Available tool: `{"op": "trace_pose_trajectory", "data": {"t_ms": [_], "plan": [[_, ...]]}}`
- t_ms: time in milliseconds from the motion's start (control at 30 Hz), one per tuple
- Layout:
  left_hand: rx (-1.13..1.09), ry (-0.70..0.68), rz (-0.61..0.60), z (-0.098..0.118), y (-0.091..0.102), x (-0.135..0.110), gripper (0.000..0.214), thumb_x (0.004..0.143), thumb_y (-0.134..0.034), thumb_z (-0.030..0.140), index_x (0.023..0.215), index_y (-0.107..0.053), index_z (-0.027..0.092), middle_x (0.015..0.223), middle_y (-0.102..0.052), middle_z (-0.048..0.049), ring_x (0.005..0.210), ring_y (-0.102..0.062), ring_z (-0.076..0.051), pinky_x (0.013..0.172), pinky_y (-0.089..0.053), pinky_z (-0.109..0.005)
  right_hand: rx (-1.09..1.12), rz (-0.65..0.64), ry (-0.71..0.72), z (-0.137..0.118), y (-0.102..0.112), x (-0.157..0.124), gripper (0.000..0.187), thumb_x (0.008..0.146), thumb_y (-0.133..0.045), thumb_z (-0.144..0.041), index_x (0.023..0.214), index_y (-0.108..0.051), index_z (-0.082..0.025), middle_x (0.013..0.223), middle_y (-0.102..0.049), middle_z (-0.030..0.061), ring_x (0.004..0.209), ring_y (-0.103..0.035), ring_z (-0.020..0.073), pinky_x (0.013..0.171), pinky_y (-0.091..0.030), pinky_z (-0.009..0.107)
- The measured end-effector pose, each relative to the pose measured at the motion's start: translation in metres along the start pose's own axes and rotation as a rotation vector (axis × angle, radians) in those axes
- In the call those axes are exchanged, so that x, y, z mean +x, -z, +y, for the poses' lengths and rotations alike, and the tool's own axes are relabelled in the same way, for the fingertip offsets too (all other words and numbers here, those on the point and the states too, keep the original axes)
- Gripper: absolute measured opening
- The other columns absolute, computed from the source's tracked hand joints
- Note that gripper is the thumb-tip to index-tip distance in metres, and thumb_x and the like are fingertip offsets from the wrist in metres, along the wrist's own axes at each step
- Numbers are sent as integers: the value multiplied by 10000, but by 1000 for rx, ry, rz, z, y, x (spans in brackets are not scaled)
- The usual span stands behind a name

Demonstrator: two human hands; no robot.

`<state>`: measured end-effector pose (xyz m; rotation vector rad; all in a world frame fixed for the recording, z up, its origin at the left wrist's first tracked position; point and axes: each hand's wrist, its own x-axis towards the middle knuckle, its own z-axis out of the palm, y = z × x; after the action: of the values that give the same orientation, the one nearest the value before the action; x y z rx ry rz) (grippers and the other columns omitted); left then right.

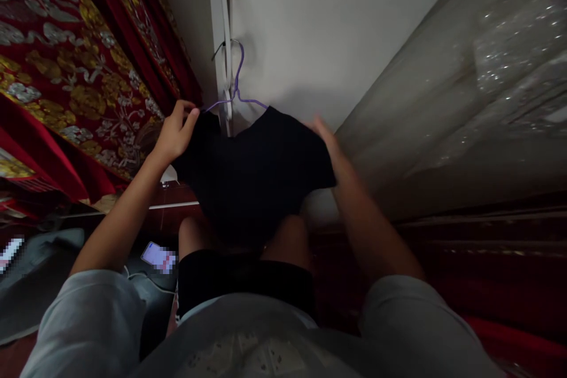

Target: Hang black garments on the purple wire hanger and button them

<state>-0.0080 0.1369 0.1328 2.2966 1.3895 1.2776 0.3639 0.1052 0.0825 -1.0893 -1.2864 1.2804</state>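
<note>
In front of me a dark shirt (pixel 257 171) hangs on a thin purple hanger (pixel 238 80). The hanger's hook loops over a narrow white strap or strip (pixel 227 62) against the pale wall. My left hand (pixel 177 133) is closed at the shirt's left shoulder, with thumb and fingers on the cloth beside the hanger's end. Over at the right shoulder, my right hand (pixel 325 136) is near or touching the sleeve edge. Its fingers are blurred and partly hidden by the cloth. The shirt's lower part falls between my knees.
Red curtain fabric (pixel 88 59) with gold and silver flowers hangs at the left. Large plastic-wrapped material (pixel 465 88) leans at the right. A lit phone (pixel 159 257) lies low on the left, near grey fabric (pixel 39 277). A pale wall panel (pixel 319 29) stands ahead.
</note>
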Motion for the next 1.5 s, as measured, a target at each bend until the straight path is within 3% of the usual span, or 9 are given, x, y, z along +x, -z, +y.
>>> {"op": "trace_pose_trajectory", "data": {"t_ms": [200,433,600,733,933,1067,1200,1367,1500], "plan": [[85,-42,5,-8,2,-6,289,1000,-534,448,1046,-669,196,1019,-731,-86,1005,-691,-252,1004,-530,-446,-148,122,130,-6,-6,-20,579,781,-682,-776,656,-618,-214,633,-594,10,658,-614,178,596,-505,309],[-130,-174,183,74,1,1,360,1031,-497,532,1214,-639,256,1247,-660,-81,1265,-616,-271,1118,-480,-479,-14,417,372,-35,-33,-54,455,849,-635,-717,752,-630,-273,743,-626,34,842,-663,245,683,-568,367],[-487,132,-149,105,9,-16,514,1078,-300,563,1240,-635,208,992,-701,-80,974,-738,-228,871,-616,-436,-400,-255,416,-38,-79,-106,405,951,-575,-617,825,-676,-245,794,-659,33,800,-646,214,769,-560,369],[-595,411,-434,109,27,-48,435,1014,-463,563,1105,-710,217,789,-685,-73,498,-576,-139,473,-517,-304,-438,-783,463,-16,-95,-101,318,1019,-540,-473,1189,-697,-255,1177,-712,70,1098,-674,214,1013,-525,394],[-350,481,-829,108,82,-85,298,926,-631,462,1150,-742,299,720,-704,-33,516,-584,-145,407,-427,-240,-513,-181,516,24,-66,-50,537,952,-642,-449,1460,-522,-319,1505,-525,97,1431,-474,281,1220,-363,522],[-227,302,-682,101,97,-75,268,927,-624,456,793,-758,267,777,-727,-49,654,-668,-172,533,-538,-268,-424,-233,378,41,-66,-38,546,910,-651,-571,1353,-610,-255,1407,-615,110,1352,-553,304,1184,-411,537],[-141,161,-226,90,83,-55,233,916,-680,445,1039,-731,254,895,-739,-59,778,-706,-217,676,-604,-361,-98,-156,112,44,-70,-29,553,813,-623,-781,881,-693,-237,845,-724,54,901,-716,269,846,-610,450],[-9,-120,321,98,62,-52,381,967,-652,399,1312,-573,256,1284,-649,-74,1173,-641,-265,1001,-541,-462,117,245,204,8,-59,5,633,782,-603,-838,1036,-680,-263,1039,-741,90,1154,-682,318,885,-614,456],[18,-141,396,96,38,-82,276,1015,-542,414,1258,-578,287,1070,-660,-43,1016,-676,-231,928,-552,-438,76,321,244,-17,-47,31,673,813,-535,-858,1150,-674,-292,1173,-720,100,1273,-621,336,913,-605,470]]}}
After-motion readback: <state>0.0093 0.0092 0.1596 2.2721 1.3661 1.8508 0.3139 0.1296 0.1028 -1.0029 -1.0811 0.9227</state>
